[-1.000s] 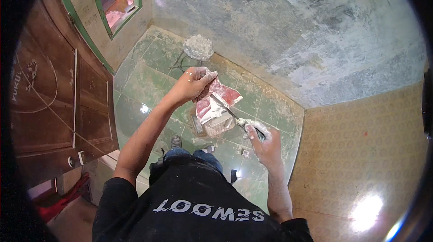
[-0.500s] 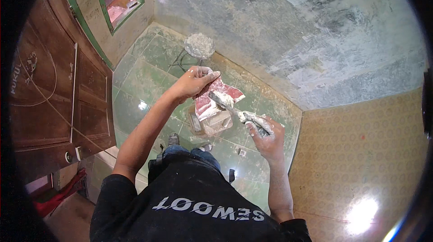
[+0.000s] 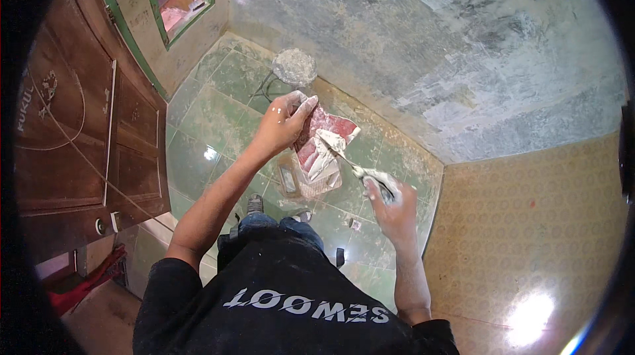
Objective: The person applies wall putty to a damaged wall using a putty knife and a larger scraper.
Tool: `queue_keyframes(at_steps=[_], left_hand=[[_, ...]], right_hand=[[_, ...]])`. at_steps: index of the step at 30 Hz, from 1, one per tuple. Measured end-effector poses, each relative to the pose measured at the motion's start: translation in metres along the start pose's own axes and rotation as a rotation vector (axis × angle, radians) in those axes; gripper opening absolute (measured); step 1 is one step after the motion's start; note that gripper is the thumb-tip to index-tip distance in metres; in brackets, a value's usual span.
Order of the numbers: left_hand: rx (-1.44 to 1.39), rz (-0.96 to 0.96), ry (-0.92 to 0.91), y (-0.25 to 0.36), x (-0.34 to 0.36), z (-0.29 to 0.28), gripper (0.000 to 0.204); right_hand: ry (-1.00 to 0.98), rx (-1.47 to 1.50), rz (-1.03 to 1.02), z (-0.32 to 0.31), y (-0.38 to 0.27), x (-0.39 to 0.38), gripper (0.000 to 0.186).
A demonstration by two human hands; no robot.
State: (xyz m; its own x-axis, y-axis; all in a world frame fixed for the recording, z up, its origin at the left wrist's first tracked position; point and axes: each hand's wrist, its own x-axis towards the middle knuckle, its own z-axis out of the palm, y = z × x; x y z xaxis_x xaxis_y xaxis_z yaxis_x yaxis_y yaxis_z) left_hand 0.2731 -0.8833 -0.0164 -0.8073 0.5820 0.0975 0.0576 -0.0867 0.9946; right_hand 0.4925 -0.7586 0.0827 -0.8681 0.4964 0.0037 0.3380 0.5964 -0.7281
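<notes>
A grey, patchily coated wall (image 3: 397, 44) rises beyond both hands, and a tan patterned wall (image 3: 522, 222) stands to the right of the right hand (image 3: 392, 204). Below the hands spreads a green tiled floor (image 3: 205, 113) with pale smears; a brown wooden door (image 3: 135, 136) is well to the left of the left hand (image 3: 283, 122). A round stool (image 3: 295, 68), its top crusted white, stands on the floor just beyond the left hand. A see-through container (image 3: 325, 187) sits lower, between the hands, partly covered from view. The left hand pinches a red sheet (image 3: 339, 125) by its edge, holding it out toward the right hand. The right hand grips a putty knife (image 3: 342, 157), its blade against white paste (image 3: 321, 162) on the sheet, between the hands.
</notes>
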Motion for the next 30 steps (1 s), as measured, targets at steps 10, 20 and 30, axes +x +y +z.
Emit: queue_keyframes(at_steps=[10,20,30], left_hand=[[-0.11,-0.044,0.061,0.002,-0.006,0.008,0.03],[-0.094,-0.202,0.058,-0.012,0.001,0.008,0.028],[-0.677,-0.646,-0.146,-0.016,0.011,0.029,0.026]], right_hand=[[0.003,-0.172,-0.062,0.009,0.019,-0.004,0.024],[0.285,0.632,0.266,0.034,0.059,0.0,0.037],[0.291,0.744,0.274,0.048,0.046,-0.002,0.032]])
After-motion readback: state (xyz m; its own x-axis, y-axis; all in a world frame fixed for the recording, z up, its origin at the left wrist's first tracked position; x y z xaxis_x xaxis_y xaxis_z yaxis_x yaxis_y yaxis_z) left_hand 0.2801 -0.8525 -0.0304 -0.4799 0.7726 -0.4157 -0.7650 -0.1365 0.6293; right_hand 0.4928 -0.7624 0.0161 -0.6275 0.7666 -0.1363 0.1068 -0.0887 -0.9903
